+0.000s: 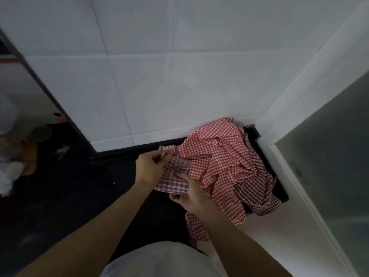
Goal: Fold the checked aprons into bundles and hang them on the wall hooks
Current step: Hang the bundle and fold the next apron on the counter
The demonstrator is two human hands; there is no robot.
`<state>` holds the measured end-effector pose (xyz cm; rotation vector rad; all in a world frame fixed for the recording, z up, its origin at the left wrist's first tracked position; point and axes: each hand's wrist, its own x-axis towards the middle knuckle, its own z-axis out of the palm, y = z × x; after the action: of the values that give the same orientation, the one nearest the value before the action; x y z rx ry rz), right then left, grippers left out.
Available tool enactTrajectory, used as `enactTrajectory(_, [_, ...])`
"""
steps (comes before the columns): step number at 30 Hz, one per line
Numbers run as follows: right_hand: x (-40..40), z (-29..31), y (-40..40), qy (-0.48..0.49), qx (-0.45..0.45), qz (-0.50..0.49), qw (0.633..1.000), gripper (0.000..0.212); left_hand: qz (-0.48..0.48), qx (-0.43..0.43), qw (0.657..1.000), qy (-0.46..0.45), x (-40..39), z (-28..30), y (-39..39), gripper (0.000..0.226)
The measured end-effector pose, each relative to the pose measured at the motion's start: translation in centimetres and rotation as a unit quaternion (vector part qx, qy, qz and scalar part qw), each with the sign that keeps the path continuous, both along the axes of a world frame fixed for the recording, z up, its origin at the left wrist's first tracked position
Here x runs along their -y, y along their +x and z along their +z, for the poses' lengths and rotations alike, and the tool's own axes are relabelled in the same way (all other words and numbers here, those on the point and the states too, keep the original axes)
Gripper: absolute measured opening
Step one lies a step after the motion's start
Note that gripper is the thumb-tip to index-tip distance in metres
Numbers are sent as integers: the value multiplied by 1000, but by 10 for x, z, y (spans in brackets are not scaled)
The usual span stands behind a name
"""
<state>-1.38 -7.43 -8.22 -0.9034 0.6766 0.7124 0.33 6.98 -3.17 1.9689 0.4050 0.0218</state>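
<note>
A crumpled pile of red-and-white checked aprons [219, 156] lies on a dark box [279, 188] in the corner by the white wall. A darker purple-checked apron [172, 181] is partly folded at the pile's left edge. My left hand [149, 168] pinches a strap or corner of checked cloth at the upper left. My right hand [191, 194] grips the folded purple-checked piece from below, thumb on top. No wall hooks are in view.
White tiled wall [159, 76] fills the back. A frosted glass door [329, 166] with a white frame stands at the right. Dark floor [69, 196] spreads left, with white bags and clutter [10, 166] at the far left edge.
</note>
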Motion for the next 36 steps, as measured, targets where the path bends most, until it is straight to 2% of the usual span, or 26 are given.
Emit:
enactTrajectory(4, [-24,-27,-2,-55,-13,85,995,44,-107,-14,984,139,-22,-28,-12,16])
enactTrajectory(8, [-36,-45,-16,-207,9,173,963,37,-172,-61,968,173,-31,-54,-25,14])
enactTrajectory(9, [-36,-53,-20,-282,55,192,938,39,-170,-78,969,163,-32,-62,-28,14])
enactTrajectory(10, [-36,-57,-22,-374,133,221,891,44,-160,-97,970,153,-31,-67,-30,14])
enactTrajectory(12, [-34,-68,-27,-537,261,252,762,61,-144,-130,973,125,-30,-76,-32,15])
enactTrajectory(13, [-34,-67,-28,-580,295,245,719,64,-138,-140,974,113,-29,-79,-32,15])
enactTrajectory(15, [-36,-60,-25,-586,385,261,663,43,-135,-164,974,75,-30,-84,-32,14])
enactTrajectory(17, [-37,-57,-21,-527,462,306,644,15,-130,-175,976,27,-33,-83,-32,16])
enactTrajectory(19, [-36,-59,-15,-504,456,306,667,12,-94,-193,974,-78,-35,-78,-31,23])
enactTrajectory(21, [-35,-64,-9,-504,386,277,721,27,-45,-227,953,-197,-36,-72,-28,29])
enactTrajectory(24, [-33,-49,3,-401,240,181,865,49,-81,-242,946,-199,-37,-72,-25,25])
enactTrajectory(25, [-31,-42,7,-365,198,136,900,50,-112,-237,950,-170,-39,-75,-26,22])
enactTrajectory(26, [-29,-34,10,-343,172,99,918,48,-130,-232,953,-141,-39,-77,-27,22])
enactTrajectory(28, [-29,-26,12,-350,181,67,917,37,-135,-225,958,-117,-39,-79,-28,29])
enactTrajectory(31, [-41,-26,0,-398,218,79,887,26,-113,-220,962,-118,-35,-77,-28,30])
enactTrajectory(34, [-51,-35,-4,-392,120,100,907,34,-89,-239,955,-150,-34,-79,-28,36])
enactTrajectory(36, [-53,-40,1,-395,46,139,907,36,-74,-252,939,-222,-38,-80,-30,38])
